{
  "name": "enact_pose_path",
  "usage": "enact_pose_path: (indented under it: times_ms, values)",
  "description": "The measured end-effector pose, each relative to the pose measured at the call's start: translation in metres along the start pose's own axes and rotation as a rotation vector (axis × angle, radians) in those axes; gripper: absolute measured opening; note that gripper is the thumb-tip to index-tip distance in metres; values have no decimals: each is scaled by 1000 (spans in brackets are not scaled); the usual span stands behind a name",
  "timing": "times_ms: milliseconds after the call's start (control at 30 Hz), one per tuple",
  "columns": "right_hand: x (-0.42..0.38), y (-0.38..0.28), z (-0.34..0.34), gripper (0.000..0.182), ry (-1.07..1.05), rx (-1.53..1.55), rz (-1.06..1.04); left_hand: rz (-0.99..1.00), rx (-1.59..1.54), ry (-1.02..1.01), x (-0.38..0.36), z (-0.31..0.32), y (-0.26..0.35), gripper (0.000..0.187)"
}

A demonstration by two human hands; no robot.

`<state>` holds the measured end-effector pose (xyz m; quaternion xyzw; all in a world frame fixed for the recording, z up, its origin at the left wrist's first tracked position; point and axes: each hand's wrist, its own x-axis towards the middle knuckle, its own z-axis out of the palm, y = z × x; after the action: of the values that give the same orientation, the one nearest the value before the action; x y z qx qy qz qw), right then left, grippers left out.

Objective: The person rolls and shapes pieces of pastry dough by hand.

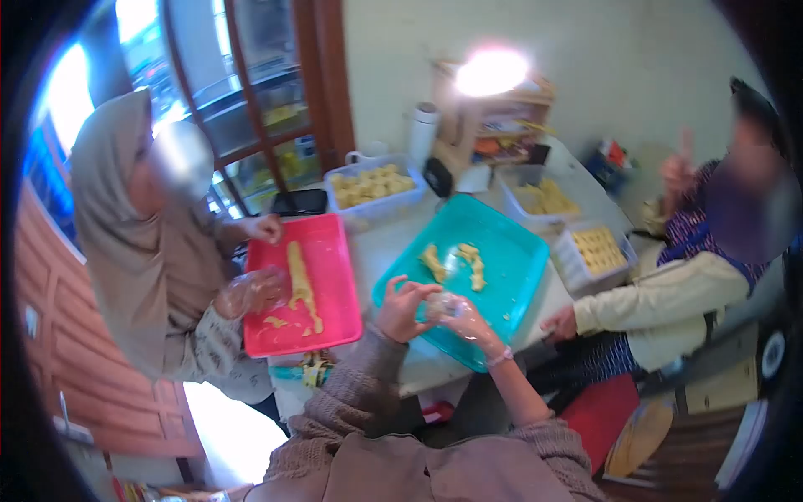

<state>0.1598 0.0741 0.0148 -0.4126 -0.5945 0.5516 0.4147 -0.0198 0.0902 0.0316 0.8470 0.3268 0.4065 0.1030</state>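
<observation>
My left hand [401,308] is bare and bent, with its fingertips meeting my right hand over the near left edge of a teal tray [510,243]. A thin see-through plastic glove covers my right hand [466,321], whose fingers are curled together. Whatever lies between the two hands is too blurred and covered to name. On the tray beyond them rest a short piece of yellow dough [432,263] and a longer, crumbly strip of dough [473,268]. Small crumbs are scattered near the tray's right side.
At left, a person in a headscarf [117,226] works over a pink tray [335,276] with a long dough strip [299,280]. Tubs of dough pieces [372,186] line the table's back and right. Another person [669,309] sits at right, one hand raised.
</observation>
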Motion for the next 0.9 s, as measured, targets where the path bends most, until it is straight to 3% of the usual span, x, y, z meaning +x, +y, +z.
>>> enact_pose_path:
  times_ms: [133,233,333,733,900]
  values:
    - [-4,-17,7,33,120,-298,150,-37,11,-12,-2,3,-1,64]
    - [1,0,4,33,20,-156,-10,-90,-6,-21,-1,-4,4,66]
    - [-4,-17,4,35,-19,172,70,-54,17,4,-1,-2,1,70]
    - [0,-26,-11,38,-11,164,174,-67,36,40,8,4,1,63]
    - [3,-26,-13,37,-35,188,118,-90,49,9,13,4,0,59]
